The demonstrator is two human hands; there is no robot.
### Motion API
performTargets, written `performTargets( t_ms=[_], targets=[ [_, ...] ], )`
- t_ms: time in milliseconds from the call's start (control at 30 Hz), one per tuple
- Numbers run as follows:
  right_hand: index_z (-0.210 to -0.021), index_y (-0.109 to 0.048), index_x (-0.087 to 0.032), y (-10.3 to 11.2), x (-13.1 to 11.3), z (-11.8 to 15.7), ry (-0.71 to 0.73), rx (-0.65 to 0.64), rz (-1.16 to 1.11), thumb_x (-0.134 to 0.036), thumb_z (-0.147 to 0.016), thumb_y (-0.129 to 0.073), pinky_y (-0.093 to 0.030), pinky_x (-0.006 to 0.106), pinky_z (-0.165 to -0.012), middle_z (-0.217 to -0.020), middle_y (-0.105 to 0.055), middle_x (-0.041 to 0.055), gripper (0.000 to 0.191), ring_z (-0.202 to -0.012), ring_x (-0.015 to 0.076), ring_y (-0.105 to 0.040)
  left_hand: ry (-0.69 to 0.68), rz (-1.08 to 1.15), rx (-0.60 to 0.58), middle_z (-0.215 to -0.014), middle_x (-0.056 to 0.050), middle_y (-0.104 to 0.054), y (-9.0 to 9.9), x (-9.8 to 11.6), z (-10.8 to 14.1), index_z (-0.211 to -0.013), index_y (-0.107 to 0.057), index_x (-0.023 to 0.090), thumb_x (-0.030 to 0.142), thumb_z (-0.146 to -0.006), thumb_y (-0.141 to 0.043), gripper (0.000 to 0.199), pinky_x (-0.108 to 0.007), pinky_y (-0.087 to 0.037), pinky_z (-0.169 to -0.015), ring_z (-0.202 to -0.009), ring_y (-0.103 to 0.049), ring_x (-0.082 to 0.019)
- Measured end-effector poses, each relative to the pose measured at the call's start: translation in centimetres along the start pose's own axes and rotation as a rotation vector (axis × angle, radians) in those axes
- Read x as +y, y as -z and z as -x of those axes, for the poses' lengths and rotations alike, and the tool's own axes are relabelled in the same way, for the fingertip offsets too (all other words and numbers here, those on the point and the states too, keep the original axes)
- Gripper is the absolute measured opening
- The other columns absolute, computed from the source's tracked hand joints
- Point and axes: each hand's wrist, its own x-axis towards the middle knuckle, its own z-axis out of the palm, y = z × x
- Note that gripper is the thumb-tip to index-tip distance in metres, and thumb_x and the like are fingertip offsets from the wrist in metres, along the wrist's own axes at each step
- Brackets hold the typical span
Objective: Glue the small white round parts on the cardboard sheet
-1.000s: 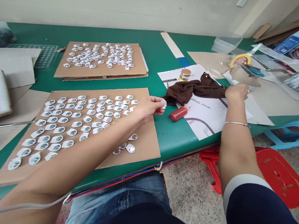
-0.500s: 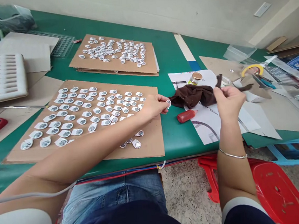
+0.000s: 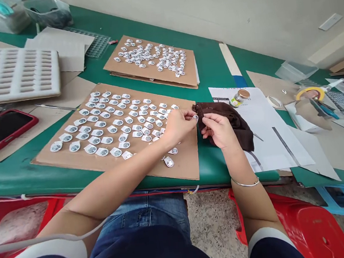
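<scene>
A small round metallic piece with a white tab [image 3: 195,118] is pinched between the thumb and fingers of my left hand [image 3: 181,125], above the right edge of the front cardboard sheet [image 3: 151,169]. Right beside it, my right hand [image 3: 217,129] grips a part of the dark brown cloth [image 3: 233,117]. The rest of the cloth lies bunched behind and to the right of that hand, partly over a white printed paper [image 3: 261,108]. Rows of similar round pieces [image 3: 102,152] with white tabs lie on the front sheet, some hidden under my left forearm.
Further back, stacked cardboard [image 3: 155,78] holds more round pieces. A small capped bottle [image 3: 240,97] stands behind the cloth. At left are a red-edged phone [image 3: 6,130] and a white foam tray [image 3: 14,73]. Yellow tape [image 3: 310,93] lies at right; red stools [image 3: 314,220] are below the table.
My right hand has moved left with the cloth and now meets my left hand, which still holds the round piece. The cloth now hides the red tube. The camera view has shifted left.
</scene>
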Motion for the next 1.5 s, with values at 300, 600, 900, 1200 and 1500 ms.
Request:
performTargets(
  t_ms=[300, 600, 900, 1200, 1500],
  targets=[
    [-0.084, -0.064, -0.014, -0.2, 0.3, 0.1, -0.033, -0.040, 0.030, -0.034, -0.065, -0.069, -0.051, 0.018, -0.038, -0.063, -0.060, -0.0008, 0.028, -0.049, 0.0092, -0.059, -0.065, -0.078, 0.012, -0.064, -0.001, -0.065, 0.1, -0.2, 0.5, -0.076, -0.069, 0.014, 0.015, -0.065, -0.054, 0.019, -0.020, -0.044, -0.054, -0.059, -0.059, -0.011],
    [-0.078, -0.064, -0.014, -0.1, 0.8, 0.1, 0.081, -0.014, 0.217, -0.036, -0.070, -0.066, -0.050, 0.018, -0.038, -0.060, -0.060, -0.0001, 0.024, -0.049, 0.0101, -0.059, -0.200, -0.206, -0.007, -0.065, -0.002, -0.065, 0.1, -0.2, 1.1, -0.076, -0.068, 0.014, 0.016, -0.072, -0.051, 0.017, -0.021, -0.040, -0.054, -0.057, -0.055, -0.011],
    [-0.071, -0.056, -0.015, -0.2, 0.5, 0.4, 0.146, -0.101, 0.323, -0.031, -0.076, -0.056, -0.047, 0.018, -0.040, -0.056, -0.056, -0.0021, 0.017, -0.046, 0.0083, -0.055, -0.370, -0.378, -0.065, -0.060, -0.001, -0.061, 0.3, 0.1, 1.6, -0.074, -0.068, 0.016, 0.009, -0.074, -0.046, 0.024, -0.023, -0.036, -0.055, -0.055, -0.049, -0.011],
    [-0.059, -0.047, -0.018, -0.2, 0.5, 0.7, 0.463, -0.069, 0.754, -0.019, -0.078, -0.047, -0.041, 0.022, -0.053, -0.059, -0.051, 0.0000, 0.019, -0.055, 0.0105, -0.051, -0.334, -0.414, -0.117, -0.054, -0.001, -0.057, 0.2, -0.4, 1.1, -0.066, -0.067, 0.016, 0.010, -0.071, -0.048, 0.020, -0.024, -0.034, -0.053, -0.053, -0.047, -0.012],
    [-0.071, -0.049, -0.020, -1.5, 0.7, 0.3, 0.205, 0.067, 0.245, -0.028, -0.076, -0.051, -0.042, 0.020, -0.043, -0.053, -0.052, -0.0049, 0.010, -0.044, 0.0085, -0.052, -0.259, -0.205, 0.055, -0.072, -0.003, -0.066, -0.5, -0.4, 0.9, -0.086, -0.068, 0.013, 0.016, -0.074, -0.052, 0.020, -0.021, -0.042, -0.056, -0.061, -0.057, -0.012]
  ],
)
